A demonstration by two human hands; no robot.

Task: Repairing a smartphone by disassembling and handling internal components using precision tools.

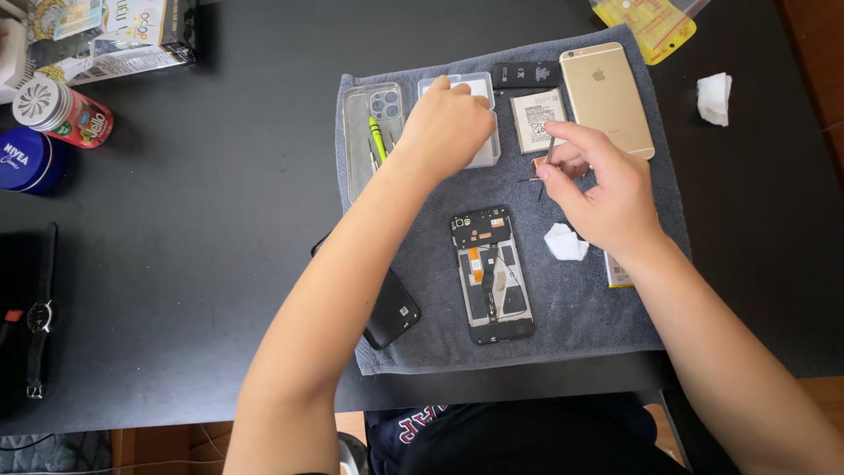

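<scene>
An opened black phone (491,274) with its inner parts showing lies on a grey towel (589,308). My left hand (444,127) reaches into a small clear plastic tray (489,149) at the towel's far side, fingers curled down inside it. My right hand (602,189) pinches thin metal tweezers (547,160) above the towel, tips pointing down near a small orange part (538,164). A wad of white tissue (564,243) lies just under my right hand.
On the towel: a clear phone case (360,149) holding a green tool (376,137), a flat battery (534,119), a black battery (524,74), a gold phone (607,98) face down, a black back cover (392,315). On the black table: tins, a wristwatch (39,321), another tissue (714,97).
</scene>
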